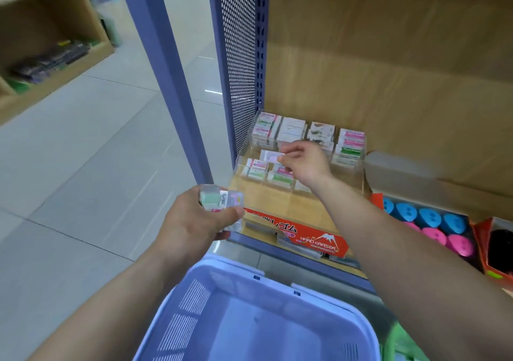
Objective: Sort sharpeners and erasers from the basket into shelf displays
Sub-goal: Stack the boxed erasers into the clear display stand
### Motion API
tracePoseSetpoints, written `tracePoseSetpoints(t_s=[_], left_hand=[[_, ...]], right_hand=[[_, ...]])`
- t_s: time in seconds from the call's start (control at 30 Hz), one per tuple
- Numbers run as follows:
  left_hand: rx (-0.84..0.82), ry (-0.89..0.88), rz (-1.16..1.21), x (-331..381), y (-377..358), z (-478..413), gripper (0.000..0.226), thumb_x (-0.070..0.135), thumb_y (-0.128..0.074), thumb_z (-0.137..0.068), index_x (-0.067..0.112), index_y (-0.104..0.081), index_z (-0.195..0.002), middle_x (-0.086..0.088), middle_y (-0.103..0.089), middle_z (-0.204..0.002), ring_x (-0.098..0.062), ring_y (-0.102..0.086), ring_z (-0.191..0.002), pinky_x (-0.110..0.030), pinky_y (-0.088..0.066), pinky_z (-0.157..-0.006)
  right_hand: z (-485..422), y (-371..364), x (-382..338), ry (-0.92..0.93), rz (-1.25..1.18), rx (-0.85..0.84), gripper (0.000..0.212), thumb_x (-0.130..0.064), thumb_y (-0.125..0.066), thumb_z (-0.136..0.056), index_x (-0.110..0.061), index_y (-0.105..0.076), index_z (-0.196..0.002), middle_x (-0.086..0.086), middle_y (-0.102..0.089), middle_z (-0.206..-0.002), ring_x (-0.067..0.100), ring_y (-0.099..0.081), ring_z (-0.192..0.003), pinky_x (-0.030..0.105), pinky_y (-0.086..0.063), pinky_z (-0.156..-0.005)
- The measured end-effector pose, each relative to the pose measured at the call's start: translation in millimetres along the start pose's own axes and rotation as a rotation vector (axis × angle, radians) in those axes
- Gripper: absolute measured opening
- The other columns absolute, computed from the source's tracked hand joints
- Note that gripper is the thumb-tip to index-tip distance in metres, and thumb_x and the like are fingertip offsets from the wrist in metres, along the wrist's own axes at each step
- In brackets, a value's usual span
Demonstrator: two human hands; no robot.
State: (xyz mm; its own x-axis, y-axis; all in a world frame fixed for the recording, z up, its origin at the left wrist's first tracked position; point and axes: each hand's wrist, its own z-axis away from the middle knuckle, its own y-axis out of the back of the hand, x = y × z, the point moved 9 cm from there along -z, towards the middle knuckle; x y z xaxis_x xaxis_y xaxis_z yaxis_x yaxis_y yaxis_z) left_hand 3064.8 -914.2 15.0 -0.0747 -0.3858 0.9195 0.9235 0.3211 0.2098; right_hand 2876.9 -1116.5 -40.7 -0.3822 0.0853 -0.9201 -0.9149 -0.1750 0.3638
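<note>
Nearly done, I'd judge: right hand (305,163) is pinching one eraser (270,156) over the display (272,202) at frame centre, left hand (191,221) is gripping an eraser stack (222,199) centre-left, and the basket (222,263) at bottom is showing nothing inside.

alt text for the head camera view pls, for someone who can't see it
A person's right hand pinches a small white wrapped eraser over a clear acrylic shelf display of erasers, while the left hand grips a stack of wrapped erasers near a lilac plastic basket.
</note>
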Motion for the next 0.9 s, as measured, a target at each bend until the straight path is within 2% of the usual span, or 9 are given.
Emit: tracePoseSetpoints(t_s=[0.07, 0.17, 0.23, 0.4, 0.5, 0.6, 0.77, 0.9], left_hand=[[0.017, 0.008, 0.006, 0, 3, -4, 0.029, 0.012, -0.084, -0.079, 0.012, -0.07, -0.105, -0.013, -0.074, -0.087, -0.007, -0.067, -0.06, -0.019, -0.054, -0.053], [0.043, 0.02, 0.008, 0, 9, -8, 0.031, 0.013, -0.085, -0.078, 0.013, -0.069, -0.105, -0.011, -0.073, -0.085, -0.007, -0.068, -0.059, -0.019, -0.055, -0.053], [0.054, 0.028, 0.008, -2, 12, -10, 0.032, 0.015, -0.086, -0.078, 0.015, -0.069, -0.105, -0.007, -0.073, -0.083, -0.007, -0.068, -0.059, -0.018, -0.054, -0.053], [0.038, 0.038, 0.021, -5, 11, -13, 0.031, 0.014, -0.085, -0.078, 0.014, -0.07, -0.105, -0.005, -0.073, -0.081, -0.007, -0.068, -0.061, -0.02, -0.056, -0.055], [0.032, 0.043, 0.029, -5, 8, -14, 0.031, 0.012, -0.084, -0.079, 0.014, -0.069, -0.106, -0.005, -0.071, -0.081, -0.003, -0.065, -0.056, -0.02, -0.056, -0.054], [0.017, 0.048, 0.035, -7, 4, -16, 0.033, 0.01, -0.084, -0.078, 0.014, -0.069, -0.107, -0.004, -0.072, -0.082, -0.003, -0.065, -0.056, -0.02, -0.056, -0.054], [-0.007, 0.051, 0.035, -9, 0, -15, 0.03, 0.01, -0.083, -0.079, 0.015, -0.069, -0.105, 0.0, -0.071, -0.076, -0.002, -0.065, -0.056, -0.021, -0.057, -0.056], [-0.01, 0.059, 0.041, -9, 0, -16, 0.031, 0.01, -0.084, -0.079, 0.015, -0.069, -0.106, -0.001, -0.071, -0.078, -0.002, -0.065, -0.057, -0.021, -0.056, -0.056]], right_hand=[[-11, -10, -1, -0.006, 0.035, -0.012, 0.013, -0.011, -0.076, -0.087, -0.023, -0.07, -0.088, -0.001, -0.073, -0.085, 0.019, -0.069, -0.071, 0.033, -0.061, -0.073], [-24, -18, -7, 0.034, 0.107, 0.0, 0.01, -0.017, -0.077, -0.087, -0.023, -0.072, -0.094, -0.01, -0.069, -0.083, 0.01, -0.066, -0.072, 0.022, -0.053, -0.062], [-33, -24, -11, 0.081, 0.154, 0.008, 0.012, -0.02, -0.078, -0.087, -0.024, -0.073, -0.097, -0.013, -0.068, -0.084, 0.006, -0.066, -0.076, 0.019, -0.051, -0.059], [-51, -46, -12, 0.156, 0.399, -0.008, 0.011, -0.027, -0.074, -0.086, -0.034, -0.067, -0.084, -0.017, -0.066, -0.081, 0.009, -0.066, -0.082, 0.031, -0.057, -0.077], [-57, -54, -14, 0.214, 0.561, 0.011, 0.006, -0.028, -0.066, -0.09, -0.034, -0.067, -0.089, -0.014, -0.069, -0.086, 0.015, -0.067, -0.082, 0.035, -0.058, -0.076], [-59, -62, -20, 0.303, 0.831, -0.023, 0.009, -0.03, -0.057, -0.096, -0.032, -0.066, -0.096, -0.008, -0.07, -0.089, 0.019, -0.065, -0.079, 0.034, -0.057, -0.071], [-63, -73, -25, 0.366, 1.184, -0.094, 0.018, -0.016, -0.05, -0.097, -0.023, -0.066, -0.092, 0.002, -0.064, -0.081, 0.026, -0.061, -0.069, 0.031, -0.051, -0.061], [-56, -66, -25, 0.369, 1.07, -0.092, 0.02, -0.024, -0.048, -0.099, -0.024, -0.068, -0.098, 0.002, -0.07, -0.09, 0.027, -0.064, -0.076, 0.035, -0.057, -0.068]])
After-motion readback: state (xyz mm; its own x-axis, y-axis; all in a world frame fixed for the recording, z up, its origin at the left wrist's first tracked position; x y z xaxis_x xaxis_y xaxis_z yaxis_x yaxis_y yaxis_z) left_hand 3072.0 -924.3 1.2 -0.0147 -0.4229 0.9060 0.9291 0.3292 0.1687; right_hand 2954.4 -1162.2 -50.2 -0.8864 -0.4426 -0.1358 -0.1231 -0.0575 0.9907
